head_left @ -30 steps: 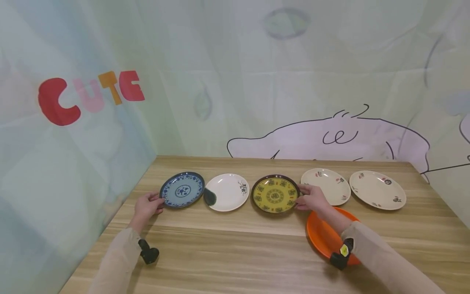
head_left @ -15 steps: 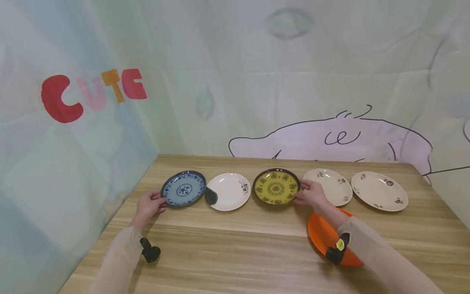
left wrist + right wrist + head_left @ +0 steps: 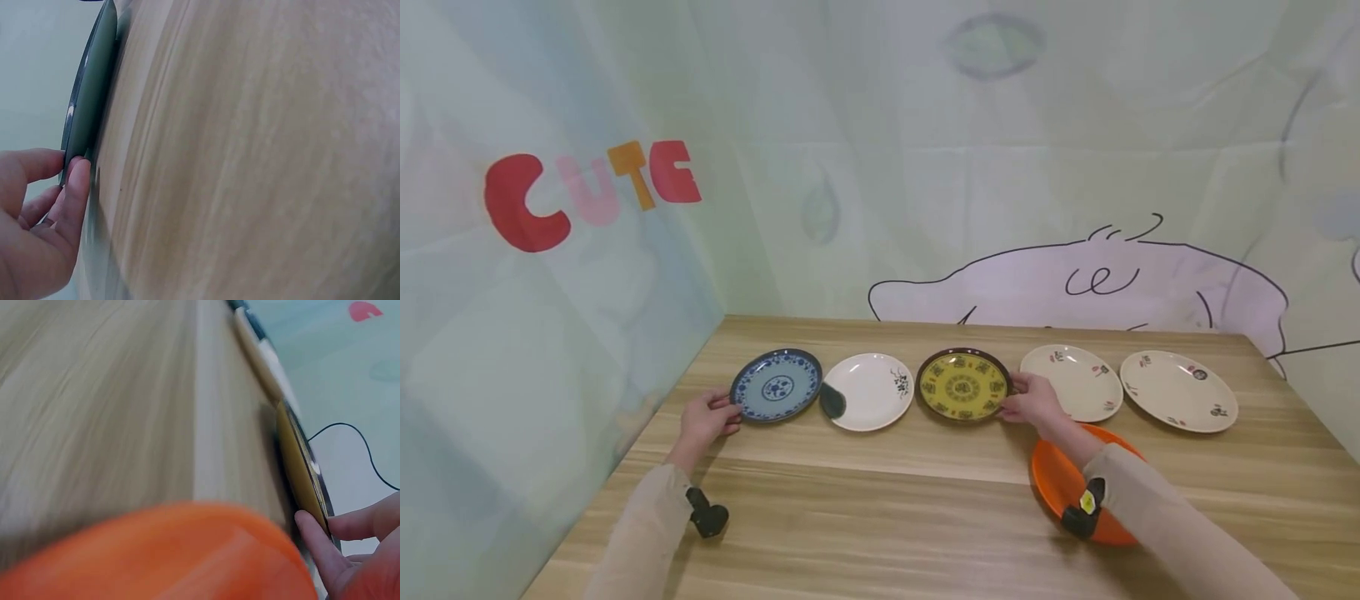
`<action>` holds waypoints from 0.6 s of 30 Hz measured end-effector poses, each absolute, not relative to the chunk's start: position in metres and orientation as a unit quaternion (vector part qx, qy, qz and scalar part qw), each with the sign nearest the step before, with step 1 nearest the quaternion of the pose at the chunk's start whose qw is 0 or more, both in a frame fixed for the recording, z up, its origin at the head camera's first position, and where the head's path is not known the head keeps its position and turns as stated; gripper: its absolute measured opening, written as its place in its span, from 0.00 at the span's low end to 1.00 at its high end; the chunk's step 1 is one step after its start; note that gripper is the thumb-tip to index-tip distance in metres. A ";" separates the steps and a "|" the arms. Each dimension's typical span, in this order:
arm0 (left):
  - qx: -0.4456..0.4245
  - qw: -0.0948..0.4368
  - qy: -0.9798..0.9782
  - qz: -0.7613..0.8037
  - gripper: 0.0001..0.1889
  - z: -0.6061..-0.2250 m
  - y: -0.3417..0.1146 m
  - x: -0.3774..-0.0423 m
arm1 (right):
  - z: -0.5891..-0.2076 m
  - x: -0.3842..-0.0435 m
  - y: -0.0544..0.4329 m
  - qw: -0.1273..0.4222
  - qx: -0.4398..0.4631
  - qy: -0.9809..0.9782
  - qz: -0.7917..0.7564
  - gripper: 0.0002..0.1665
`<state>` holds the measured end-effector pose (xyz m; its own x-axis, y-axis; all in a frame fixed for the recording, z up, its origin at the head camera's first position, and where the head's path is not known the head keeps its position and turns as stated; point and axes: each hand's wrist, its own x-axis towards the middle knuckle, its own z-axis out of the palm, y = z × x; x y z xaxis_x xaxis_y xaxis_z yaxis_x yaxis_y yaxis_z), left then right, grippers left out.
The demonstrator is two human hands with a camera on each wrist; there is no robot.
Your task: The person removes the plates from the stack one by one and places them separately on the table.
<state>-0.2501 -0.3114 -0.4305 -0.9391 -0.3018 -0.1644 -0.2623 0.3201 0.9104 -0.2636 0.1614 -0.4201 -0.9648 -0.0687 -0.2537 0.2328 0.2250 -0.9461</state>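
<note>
At the left end of a row of plates lies a blue plate [image 3: 777, 386] with a floral border. My left hand [image 3: 703, 423] pinches its near left rim; in the left wrist view the thumb is above the rim and fingertips [image 3: 80, 169] are beneath it. A yellow plate [image 3: 964, 386] with a dark brown rim is in the middle, its right edge pinched by my right hand [image 3: 1036, 402]. From the right wrist, the yellow plate's underside [image 3: 297, 465] shows, with a finger under it. Between these two plates sits a white plate [image 3: 872, 393] with a dark green patch.
Two cream plates with small prints, one round [image 3: 1075, 375] and one oval [image 3: 1180, 390], lie to the right. Nearer, an orange plate [image 3: 1051, 479] is partly hidden under my right forearm. The wooden table [image 3: 850, 525] meets a printed cloth backdrop [image 3: 820, 208] behind.
My right hand has shifted the yellow plate slightly away toward the back of the table. The left hand keeps its hold on the blue plate, with hardly any movement.
</note>
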 end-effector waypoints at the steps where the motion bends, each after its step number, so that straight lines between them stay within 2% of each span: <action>1: 0.173 0.017 -0.813 -0.555 0.26 -0.430 -0.311 -0.250 | -0.420 -0.263 0.161 0.125 0.048 0.780 -0.611 0.39; 14: 0.179 0.022 -0.816 -0.549 0.25 -0.431 -0.313 -0.247 | -0.419 -0.260 0.163 0.133 0.022 0.811 -0.570 0.38; 18: 0.191 0.029 -0.841 -0.505 0.26 -0.430 -0.315 -0.248 | -0.413 -0.259 0.168 0.123 0.009 0.821 -0.557 0.39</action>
